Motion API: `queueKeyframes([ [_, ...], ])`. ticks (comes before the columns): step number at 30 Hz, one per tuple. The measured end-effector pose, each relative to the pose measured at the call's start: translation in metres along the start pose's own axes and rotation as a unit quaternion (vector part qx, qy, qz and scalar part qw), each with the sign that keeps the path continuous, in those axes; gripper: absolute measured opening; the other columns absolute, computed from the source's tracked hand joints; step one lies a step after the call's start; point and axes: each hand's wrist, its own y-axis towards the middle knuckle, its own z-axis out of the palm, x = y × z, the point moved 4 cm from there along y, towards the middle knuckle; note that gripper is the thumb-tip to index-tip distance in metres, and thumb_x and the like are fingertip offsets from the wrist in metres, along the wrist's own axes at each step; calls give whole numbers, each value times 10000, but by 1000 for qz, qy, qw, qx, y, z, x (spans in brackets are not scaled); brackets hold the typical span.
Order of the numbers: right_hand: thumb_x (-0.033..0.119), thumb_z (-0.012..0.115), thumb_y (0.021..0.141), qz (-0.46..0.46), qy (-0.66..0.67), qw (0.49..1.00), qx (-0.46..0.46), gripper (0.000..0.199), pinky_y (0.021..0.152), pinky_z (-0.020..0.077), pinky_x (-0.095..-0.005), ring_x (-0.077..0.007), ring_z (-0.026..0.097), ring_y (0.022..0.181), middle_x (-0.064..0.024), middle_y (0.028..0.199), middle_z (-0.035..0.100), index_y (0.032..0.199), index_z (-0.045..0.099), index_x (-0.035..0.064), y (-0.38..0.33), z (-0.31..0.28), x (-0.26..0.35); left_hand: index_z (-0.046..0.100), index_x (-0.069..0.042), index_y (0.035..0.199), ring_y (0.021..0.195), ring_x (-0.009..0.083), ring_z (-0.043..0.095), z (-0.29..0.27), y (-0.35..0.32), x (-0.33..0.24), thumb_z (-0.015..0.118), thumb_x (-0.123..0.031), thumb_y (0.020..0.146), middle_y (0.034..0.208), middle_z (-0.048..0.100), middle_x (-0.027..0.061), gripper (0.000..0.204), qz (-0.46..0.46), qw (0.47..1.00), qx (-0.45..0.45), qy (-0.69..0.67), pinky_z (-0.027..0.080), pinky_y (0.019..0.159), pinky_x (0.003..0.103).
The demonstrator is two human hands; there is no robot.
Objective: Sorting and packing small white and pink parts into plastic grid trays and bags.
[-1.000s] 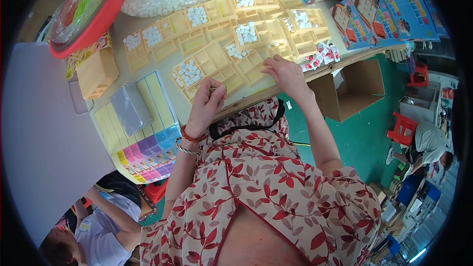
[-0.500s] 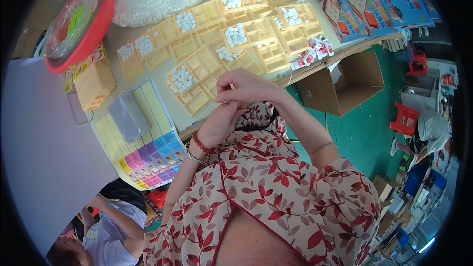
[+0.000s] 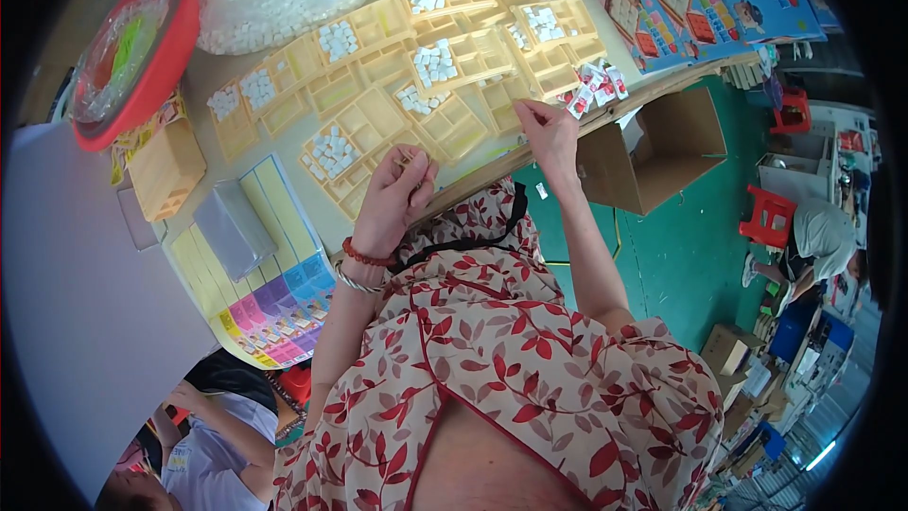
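My left hand (image 3: pixel 390 197) is closed, fingers curled and pinched together over the front edge of a pale yellow compartment tray (image 3: pixel 369 114). Whatever is between those fingers is too small or hidden to make out. To the right, my right hand (image 3: pixel 550 140) is closed in a pinch beside another tray (image 3: pixel 558 71), near several small red-and-white packets (image 3: pixel 598 85); its fingertips may hold something I cannot make out. Small white cubes (image 3: pixel 331 151) lie in one compartment of the near tray, and similar cubes fill parts of other trays. A tiny white piece (image 3: pixel 541 191) shows below my right hand against the green floor.
A clear bag of white cubes (image 3: pixel 284 0) lies at the back. At left are a red basin (image 3: pixel 180 47), a yellow block-shaped container (image 3: pixel 168 170) and a grey box (image 3: pixel 235 227) on a colourful sheet. Blue printed packages (image 3: pixel 719 0) and a cardboard box (image 3: pixel 662 151) are at right.
My hands were together at the table edge; now they are apart. The right has moved right toward the packets, the left slightly left. The view has shifted a little.
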Motion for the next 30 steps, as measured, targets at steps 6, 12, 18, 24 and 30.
queueKeyframes([
  [6, 158, 634, 788, -34, -142, 988, -44, 123, 498, 432, -340, -253, 558, 519, -111, 608, 585, 788, 651, 36, -16, -19, 20, 453, -87, 927, 526, 42, 348, 0, 9, 0, 474, -195, 943, 766, 491, 2, 112, -3, 1000, 10, -17, 260, 455, 174],
  [12, 140, 628, 797, -32, -84, 995, -52, 102, 521, 438, -368, -272, 560, 555, -106, 667, 579, 790, 615, 40, -13, -23, 24, 451, -82, 917, 529, 46, 357, 6, 13, 0, 476, -185, 941, 765, 494, 4, 109, 10, 999, 10, 46, 267, 462, 178],
  [18, 139, 638, 802, -145, -177, 973, 22, 126, 580, 437, -281, -170, 548, 628, -84, 752, 589, 860, 637, 27, 5, -12, 22, 450, -81, 923, 524, 42, 340, 7, 12, -1, 474, -188, 941, 765, 491, 4, 111, 20, 998, 12, 51, 255, 456, 176],
  [24, 134, 647, 808, -47, 175, 955, 236, 125, 600, 443, -252, -84, 557, 686, -31, 745, 615, 849, 634, 17, -26, 11, 88, 416, -83, 966, 517, 40, 329, 14, 12, 3, 444, -192, 953, 766, 492, 6, 113, 49, 993, 10, 102, 242, 445, 177],
  [30, 99, 648, 799, 11, 255, 926, 277, 102, 529, 426, -221, -77, 531, 576, -39, 633, 584, 781, 612, 5, -30, 35, 74, 398, -78, 970, 510, 43, 329, 15, 16, -1, 418, -179, 960, 762, 501, 11, 103, 48, 992, -15, 117, 245, 447, 179],
])
